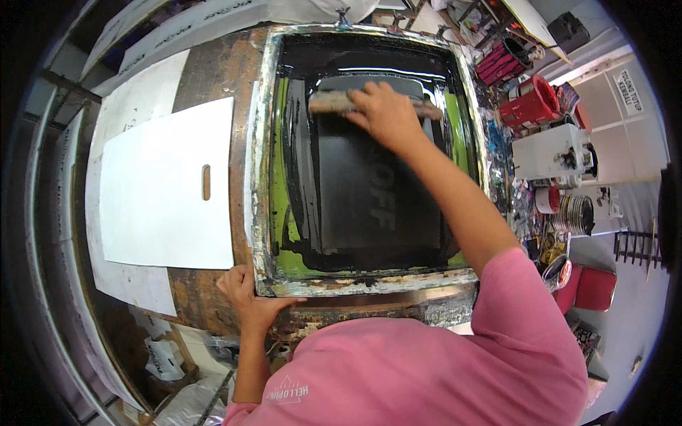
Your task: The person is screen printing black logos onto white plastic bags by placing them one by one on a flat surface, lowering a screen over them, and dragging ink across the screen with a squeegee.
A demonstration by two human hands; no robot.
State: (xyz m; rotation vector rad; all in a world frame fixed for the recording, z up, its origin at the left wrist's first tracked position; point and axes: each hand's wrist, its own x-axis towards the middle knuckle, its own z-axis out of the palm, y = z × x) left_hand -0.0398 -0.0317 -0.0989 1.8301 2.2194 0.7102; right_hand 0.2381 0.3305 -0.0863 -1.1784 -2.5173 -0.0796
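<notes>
A screen printing frame (264, 213) with paint-stained edges lies on the table before me. Its mesh is green at the sides and smeared with black ink, and darker lettering shows faintly through the middle. My right hand (387, 113) grips the wooden handle of a squeegee (330, 102) near the far part of the screen, where wet black ink shines. The squeegee lies crosswise, its blade hidden from above. My left hand (250, 298) holds the frame's near left corner, thumb stretched along the front edge and fingers bent around the side.
A white sheet with a slot handle (167, 184) lies left of the frame on the worn wooden table (202, 291). Clamps (344, 17) stand along the frame's far edge. On the right are a red bucket (529, 103), a translucent container (547, 153) and several tins (572, 214).
</notes>
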